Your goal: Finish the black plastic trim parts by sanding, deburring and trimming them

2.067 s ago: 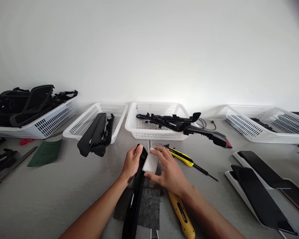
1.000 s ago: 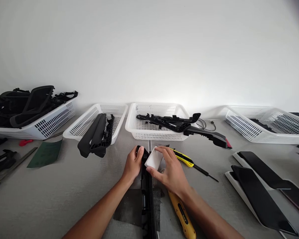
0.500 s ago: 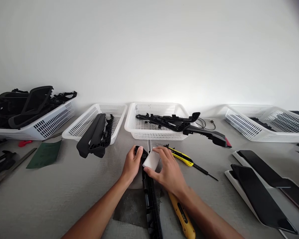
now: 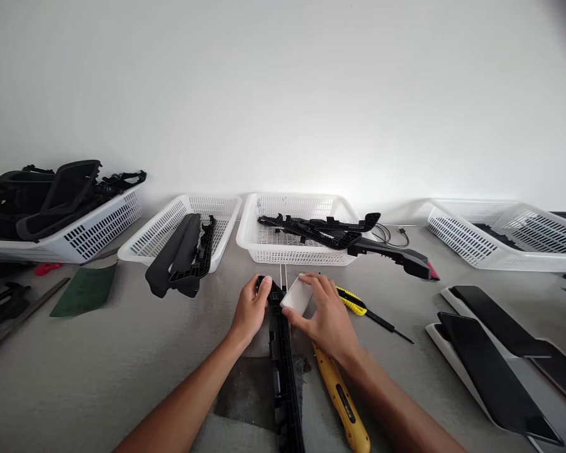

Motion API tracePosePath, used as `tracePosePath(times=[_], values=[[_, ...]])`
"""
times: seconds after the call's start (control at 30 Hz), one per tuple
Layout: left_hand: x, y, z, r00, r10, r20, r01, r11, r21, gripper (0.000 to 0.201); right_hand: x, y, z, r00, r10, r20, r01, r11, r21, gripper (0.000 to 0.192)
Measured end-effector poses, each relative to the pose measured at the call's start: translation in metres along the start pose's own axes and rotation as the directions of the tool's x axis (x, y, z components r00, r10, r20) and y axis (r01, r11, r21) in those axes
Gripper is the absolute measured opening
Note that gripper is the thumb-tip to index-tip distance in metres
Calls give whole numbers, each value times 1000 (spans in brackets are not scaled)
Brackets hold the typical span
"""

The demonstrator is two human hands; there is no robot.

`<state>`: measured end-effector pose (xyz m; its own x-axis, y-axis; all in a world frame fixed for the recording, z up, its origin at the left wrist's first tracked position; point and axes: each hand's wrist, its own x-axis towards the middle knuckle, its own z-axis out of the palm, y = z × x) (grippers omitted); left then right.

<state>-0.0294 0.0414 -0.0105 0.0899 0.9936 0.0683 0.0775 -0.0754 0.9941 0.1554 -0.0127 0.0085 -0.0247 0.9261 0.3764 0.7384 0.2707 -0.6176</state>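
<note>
left hand (image 4: 251,309): I see it clamped on the far end of the black trim strip (image 4: 283,365), pinning it on edge.
right hand (image 4: 327,318): pinching a white block (image 4: 296,297), pressed to the strip's right flank just beside the left hand.
strip axis: long axis runs from me toward the middle basket (image 4: 249,234).
strip base: near end over the dark pad (image 4: 248,395).
off-strip: yellow knife (image 4: 342,402) just right, untouched.

A workshop station: grey counter (image 4: 99,352) against a bare wall, white sorting baskets (image 4: 297,236) holding black moulded plastic parts (image 4: 183,255), and yellow utility knives (image 4: 342,399) alongside.
</note>
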Motion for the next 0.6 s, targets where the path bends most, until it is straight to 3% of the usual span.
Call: tracePosePath(times=[0.13, 0.3, 0.4, 0.6], values=[[1, 3, -2, 1000, -16, 4, 16, 999, -35, 61, 2, 3, -11, 987, -139, 80, 132, 987, 86, 62], [4, 5, -4, 999, -17, -40, 15, 999, -51, 63, -6, -16, -11, 903, -344, 256, 314, 937, 153, 76], [3, 5, -4, 999, -12, -53, 10, 999, -53, 64, -7, -18, -8, 897, -347, 273, 321, 937, 137, 77], [-1, 9, 0, 1000, -12, 14, 12, 999, -53, 62, -3, -6, -7, 954, -246, 173, 233, 968, 92, 72]])
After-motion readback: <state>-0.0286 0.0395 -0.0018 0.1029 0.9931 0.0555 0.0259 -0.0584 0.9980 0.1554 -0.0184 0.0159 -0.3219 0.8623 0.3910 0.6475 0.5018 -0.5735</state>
